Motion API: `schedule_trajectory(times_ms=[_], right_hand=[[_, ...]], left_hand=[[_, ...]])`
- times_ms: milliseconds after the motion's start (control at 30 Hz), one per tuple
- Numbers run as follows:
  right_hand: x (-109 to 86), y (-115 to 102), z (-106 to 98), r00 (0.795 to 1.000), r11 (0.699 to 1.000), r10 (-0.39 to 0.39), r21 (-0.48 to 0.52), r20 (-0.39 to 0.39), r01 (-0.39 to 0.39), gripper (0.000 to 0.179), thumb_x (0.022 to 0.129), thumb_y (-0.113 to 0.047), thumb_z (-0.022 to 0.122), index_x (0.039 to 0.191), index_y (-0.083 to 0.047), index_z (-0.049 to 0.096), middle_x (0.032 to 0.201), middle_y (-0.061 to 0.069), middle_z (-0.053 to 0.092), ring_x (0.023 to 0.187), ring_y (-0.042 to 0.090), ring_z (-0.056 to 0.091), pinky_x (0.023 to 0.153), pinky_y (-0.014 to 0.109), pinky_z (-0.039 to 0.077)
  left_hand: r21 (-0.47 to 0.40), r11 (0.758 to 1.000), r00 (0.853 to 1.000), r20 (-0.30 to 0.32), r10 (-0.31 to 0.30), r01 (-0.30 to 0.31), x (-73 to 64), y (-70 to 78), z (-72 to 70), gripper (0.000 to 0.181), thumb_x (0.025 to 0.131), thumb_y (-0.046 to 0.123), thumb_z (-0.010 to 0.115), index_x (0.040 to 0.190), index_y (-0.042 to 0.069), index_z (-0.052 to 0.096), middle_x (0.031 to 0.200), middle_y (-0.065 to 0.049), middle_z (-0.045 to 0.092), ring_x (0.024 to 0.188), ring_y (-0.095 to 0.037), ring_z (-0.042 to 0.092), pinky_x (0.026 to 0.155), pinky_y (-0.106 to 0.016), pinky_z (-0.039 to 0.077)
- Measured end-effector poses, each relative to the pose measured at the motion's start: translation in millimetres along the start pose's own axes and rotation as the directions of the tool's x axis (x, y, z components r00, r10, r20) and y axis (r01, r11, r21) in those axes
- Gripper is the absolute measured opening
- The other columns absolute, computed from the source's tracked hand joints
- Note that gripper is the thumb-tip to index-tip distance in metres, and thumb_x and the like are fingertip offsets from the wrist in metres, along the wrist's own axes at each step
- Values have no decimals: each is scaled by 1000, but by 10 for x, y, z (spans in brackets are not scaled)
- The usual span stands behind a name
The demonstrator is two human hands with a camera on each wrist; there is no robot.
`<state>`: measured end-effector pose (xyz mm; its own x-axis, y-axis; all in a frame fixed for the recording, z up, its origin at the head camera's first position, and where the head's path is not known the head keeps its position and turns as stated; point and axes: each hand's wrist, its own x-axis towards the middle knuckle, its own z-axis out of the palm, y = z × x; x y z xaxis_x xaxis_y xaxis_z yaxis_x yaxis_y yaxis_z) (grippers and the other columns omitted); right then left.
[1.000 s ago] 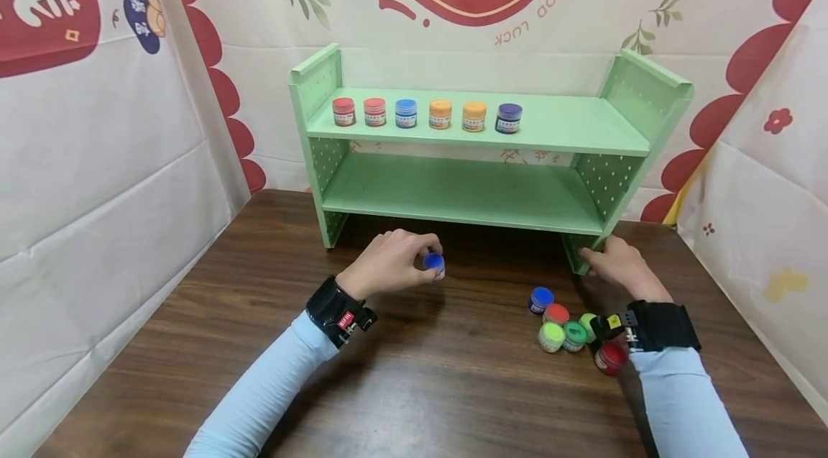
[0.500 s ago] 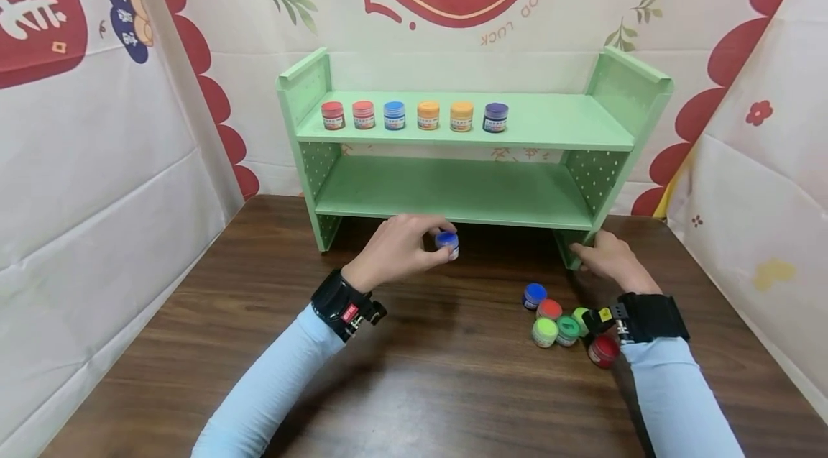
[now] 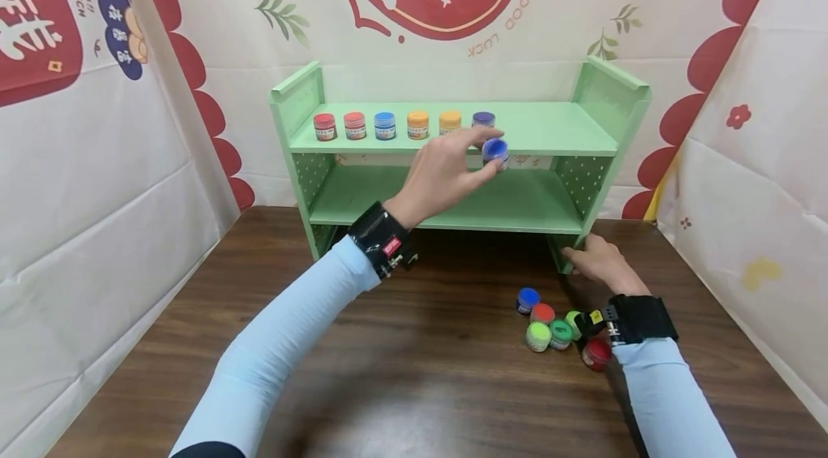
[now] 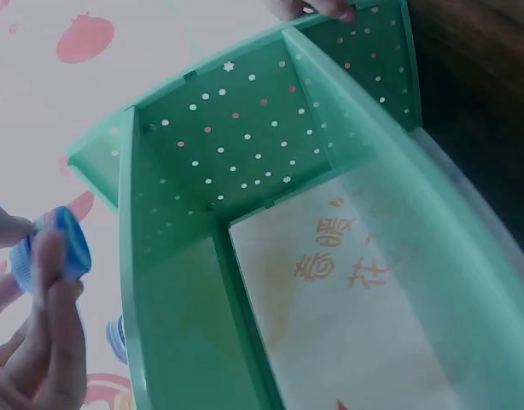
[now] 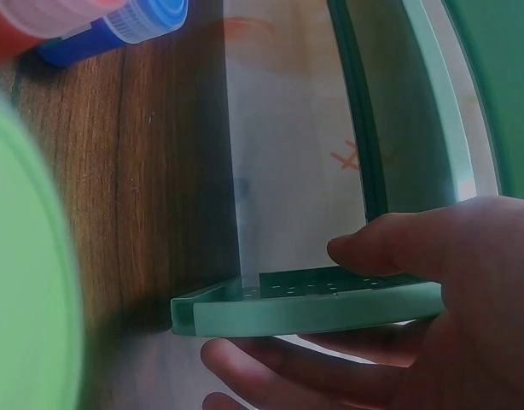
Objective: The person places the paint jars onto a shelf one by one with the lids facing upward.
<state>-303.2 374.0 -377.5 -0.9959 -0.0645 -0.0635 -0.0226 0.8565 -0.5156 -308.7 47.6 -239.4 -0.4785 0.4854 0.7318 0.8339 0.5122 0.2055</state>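
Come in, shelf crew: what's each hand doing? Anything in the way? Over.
Left hand pinching blue-lidded jar, held up before green shelf. Right hand gripping right end panel. Possible obstacle: purple-lidded jar on top board, partly hidden.

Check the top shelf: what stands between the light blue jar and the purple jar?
The head view shows an orange jar nearer the light blue jar, then a yellow-orange jar beside the purple jar, which the left hand partly hides.

Tabletop (image 3: 446, 400), bottom: smooth dark wood-grain, glossy glare patch. Shelf (image 3: 550, 129), centre: smooth, slight sheen. Blue-lidded jar (image 3: 495, 151), right of centre: smooth, plastic-looking. Backdrop (image 3: 440, 80), top: creased matt cloth. Sleeves (image 3: 284, 321): matt cloth.
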Motion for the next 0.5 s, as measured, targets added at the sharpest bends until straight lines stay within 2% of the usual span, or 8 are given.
schedule_trajectory(times_ms=[100, 200, 333, 500], right_hand=[[1, -11, 10, 1000, 1000, 2, 1, 4, -2, 46, 105, -33, 47, 114, 11, 54, 90, 22, 71, 80, 26, 67, 67, 32, 47], [-4, -14, 9, 1000, 1000, 2, -2, 7, -2, 45, 105, -33, 47, 114, 11, 54, 89, 21, 71, 80, 25, 66, 67, 32, 47], [-5, -16, 6, 1000, 1000, 2, -7, -4, -2, 44, 105, -33, 48, 111, 10, 55, 87, 20, 71, 78, 25, 65, 66, 32, 46], [-4, -16, 8, 1000, 1000, 5, 2, -1, -5, 43, 106, -33, 47, 111, 9, 55, 86, 19, 70, 77, 24, 63, 66, 32, 45]], left_hand=[[28, 999, 999, -32, -37, 38, 169, 33, 49, 36, 99, 31, 70, 129, 12, 65, 118, -6, 77, 76, -13, 67, 51, -20, 29], [84, 994, 997, -31, -66, 69, 296, 53, 119, 29, 100, 31, 67, 124, 13, 66, 115, -2, 78, 71, -10, 64, 50, -20, 30], [184, 979, 996, 10, -90, 87, 417, 49, 210, 26, 103, 33, 62, 123, 16, 66, 112, 3, 77, 60, -11, 49, 51, -21, 29], [261, 962, 994, 58, -91, 73, 511, 25, 272, 26, 106, 34, 57, 124, 18, 65, 110, 4, 76, 67, -7, 56, 52, -21, 33]])
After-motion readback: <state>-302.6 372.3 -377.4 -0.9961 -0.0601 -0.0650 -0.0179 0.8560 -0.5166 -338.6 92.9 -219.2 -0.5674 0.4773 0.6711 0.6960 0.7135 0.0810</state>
